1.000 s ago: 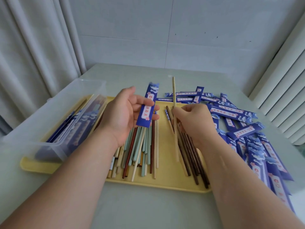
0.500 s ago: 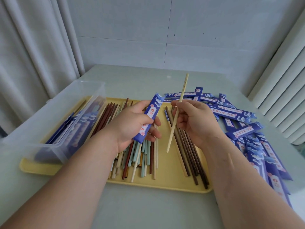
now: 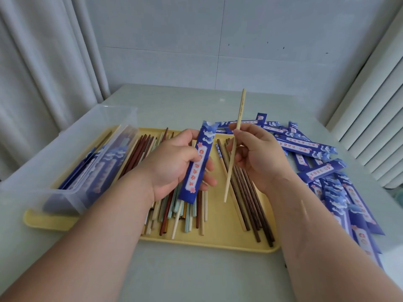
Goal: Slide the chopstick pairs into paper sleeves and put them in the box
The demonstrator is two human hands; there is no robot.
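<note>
A pale grey-green table (image 3: 185, 101) stands against a white tiled wall (image 3: 196, 40), with a white curtain (image 3: 43, 62) past its left edge and a white ribbed panel (image 3: 370, 101) past its right. A flat yellow tray (image 3: 218, 239) lies near the front edge, strewn with loose chopsticks (image 3: 246, 197). A clear plastic box (image 3: 72, 149) holding sleeved pairs sits over the tray's left end. Spare blue paper sleeves (image 3: 322, 171) are heaped toward the right edge. Above the tray, the left hand (image 3: 172, 164) has its grip curled round one blue printed paper sleeve (image 3: 197, 166). The right hand (image 3: 259, 158) pinches a tilted pale wooden chopstick (image 3: 228, 182), near that sleeve but apart.
</note>
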